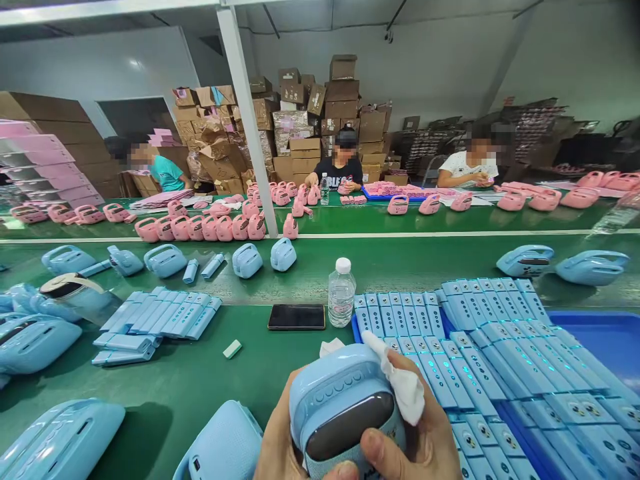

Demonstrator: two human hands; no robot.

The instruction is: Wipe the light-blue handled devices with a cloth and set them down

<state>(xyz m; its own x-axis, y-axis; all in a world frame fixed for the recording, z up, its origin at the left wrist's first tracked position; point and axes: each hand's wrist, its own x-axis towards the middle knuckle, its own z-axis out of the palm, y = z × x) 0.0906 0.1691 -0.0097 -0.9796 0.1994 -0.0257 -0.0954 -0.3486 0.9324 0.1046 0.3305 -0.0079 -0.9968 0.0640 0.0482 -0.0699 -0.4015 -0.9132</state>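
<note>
I hold a light blue speaker-like device (pixel 340 400) with a dark screen, low in the middle of the view. My left hand (pixel 277 443) grips its left side from below. My right hand (pixel 425 433) wraps its right side, thumb at the screen's lower edge, and pinches a white cloth (pixel 400 380) against the top right corner. Rows of light blue remote-like units (pixel 480 347) lie in a blue tray (pixel 600 340) just right of my hands.
A water bottle (pixel 341 293) and a black phone (pixel 297 317) lie ahead on the green table (pixel 200 373). More blue devices (pixel 35 340) and stacked blue units (pixel 160 317) are at left. Pink devices (pixel 210 227) line the far conveyor, where three people sit. Cardboard boxes (pixel 300 127) are piled behind.
</note>
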